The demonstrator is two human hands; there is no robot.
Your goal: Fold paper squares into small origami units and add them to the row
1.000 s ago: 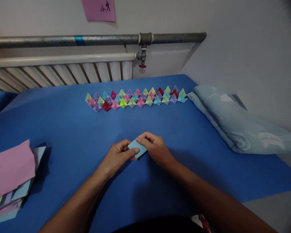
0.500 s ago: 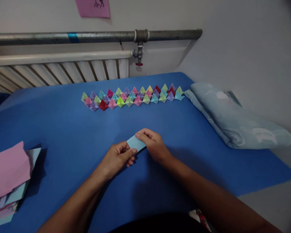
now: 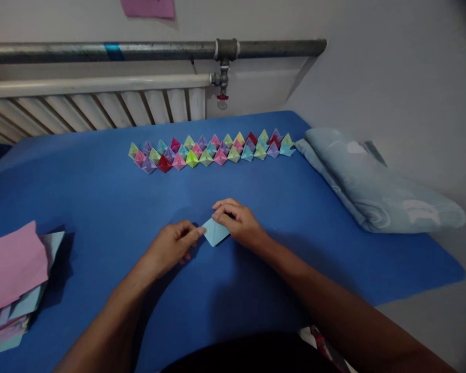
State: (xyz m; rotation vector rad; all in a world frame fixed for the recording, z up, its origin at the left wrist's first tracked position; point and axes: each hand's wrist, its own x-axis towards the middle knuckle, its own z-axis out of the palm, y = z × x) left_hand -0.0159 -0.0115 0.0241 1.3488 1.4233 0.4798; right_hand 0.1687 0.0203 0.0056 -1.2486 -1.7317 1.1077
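Observation:
A light blue folded paper is between my hands, with a crease line running down its face and a pointed corner toward me. My right hand pinches it from the right, thumb on top and fingers curled over its upper edge. At its left corner, my left hand pinches with thumb and forefinger, its other fingers curled below. Past my hands, rows of small folded paper pieces in many colours stand side by side on the blue surface.
A stack of coloured paper sheets, pink on top, lies at the left. A folded pale blue blanket rests at the right by the wall. Behind are a white radiator, a metal pipe and a red-handled valve.
The light blue paper has turned from a slanted rectangle to a corner-down position with its crease showing. My left hand has moved left, out to the paper's corner. The view has tilted slightly down.

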